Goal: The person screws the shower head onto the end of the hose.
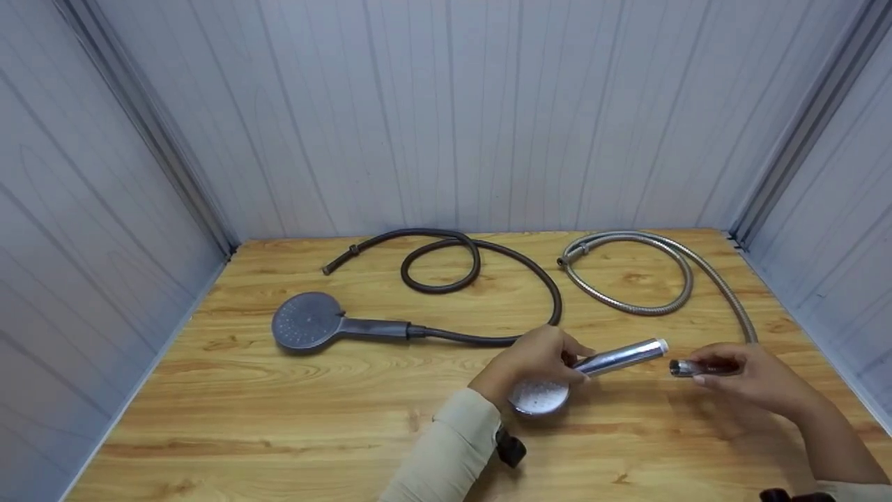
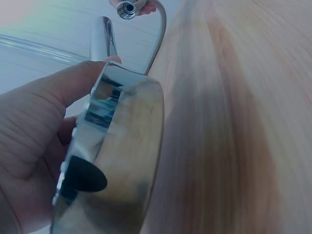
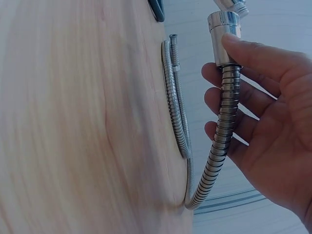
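My left hand (image 1: 533,362) grips a chrome shower head (image 1: 540,397) near where its handle meets the round head. The handle slants up to the right and ends in a white threaded tip (image 1: 662,345). In the left wrist view the shower head (image 2: 131,126) looms large, its shiny back toward the wood. My right hand (image 1: 756,376) pinches the chrome end nut (image 3: 223,41) of a metal shower hose (image 3: 224,112), fingers curled behind the hose. The nut's open end faces the handle tip, with a small gap between them in the head view.
A dark grey shower head (image 1: 306,322), joined to a dark hose (image 1: 439,289), lies left of my hands. The rest of the metal hose (image 1: 648,310) coils at the back right of the wooden table (image 1: 313,446). White panels (image 1: 446,118) wall in the back and sides.
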The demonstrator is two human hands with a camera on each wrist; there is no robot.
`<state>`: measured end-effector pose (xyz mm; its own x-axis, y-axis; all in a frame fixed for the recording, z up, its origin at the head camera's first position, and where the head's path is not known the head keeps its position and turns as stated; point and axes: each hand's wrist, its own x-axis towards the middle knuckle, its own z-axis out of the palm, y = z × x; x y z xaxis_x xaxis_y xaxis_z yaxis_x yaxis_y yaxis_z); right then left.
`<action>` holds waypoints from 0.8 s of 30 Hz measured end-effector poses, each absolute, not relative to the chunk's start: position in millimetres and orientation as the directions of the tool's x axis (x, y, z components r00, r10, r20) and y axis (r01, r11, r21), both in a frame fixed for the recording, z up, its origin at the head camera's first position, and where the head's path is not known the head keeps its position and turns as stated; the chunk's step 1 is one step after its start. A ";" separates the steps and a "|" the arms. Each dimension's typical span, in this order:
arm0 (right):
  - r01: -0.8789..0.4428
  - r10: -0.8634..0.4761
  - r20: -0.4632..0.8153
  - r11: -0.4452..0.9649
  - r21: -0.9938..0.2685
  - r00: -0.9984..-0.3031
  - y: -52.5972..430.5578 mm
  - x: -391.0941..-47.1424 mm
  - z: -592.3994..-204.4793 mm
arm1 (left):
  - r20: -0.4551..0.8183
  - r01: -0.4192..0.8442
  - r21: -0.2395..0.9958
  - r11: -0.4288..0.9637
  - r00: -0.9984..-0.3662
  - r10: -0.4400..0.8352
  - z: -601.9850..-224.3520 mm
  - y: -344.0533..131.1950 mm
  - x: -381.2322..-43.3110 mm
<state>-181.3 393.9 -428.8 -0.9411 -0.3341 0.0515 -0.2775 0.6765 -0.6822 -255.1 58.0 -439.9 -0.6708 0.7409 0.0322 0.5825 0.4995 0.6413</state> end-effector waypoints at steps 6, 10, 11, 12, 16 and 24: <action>-0.285 -0.359 0.043 0.654 -0.701 -0.932 394.3 -183.5 -426.0 | 0.025 0.608 0.610 0.509 -0.657 0.754 -438.2 53.7 -253.9; -0.289 -0.372 0.041 0.642 -0.710 -0.927 393.7 -185.2 -424.3 | 0.032 0.635 0.578 0.513 -0.645 0.763 -437.8 52.1 -253.7; -0.295 -0.381 0.041 0.639 -0.711 -0.924 393.5 -185.8 -423.8 | 0.033 0.639 0.574 0.512 -0.643 0.766 -437.7 51.6 -253.8; -0.295 -0.387 0.035 0.639 -0.710 -0.922 393.2 -186.5 -423.3 | 0.034 0.642 0.572 0.511 -0.640 0.767 -437.7 51.1 -253.8; -0.293 -0.400 0.018 0.638 -0.713 -0.916 391.4 -188.5 -420.7 | 0.032 0.650 0.563 0.510 -0.633 0.773 -436.9 48.7 -253.4; -0.304 -0.411 0.020 0.639 -0.707 -0.911 387.6 -190.8 -417.3 | 0.011 0.655 0.551 0.517 -0.625 0.780 -436.3 45.2 -253.1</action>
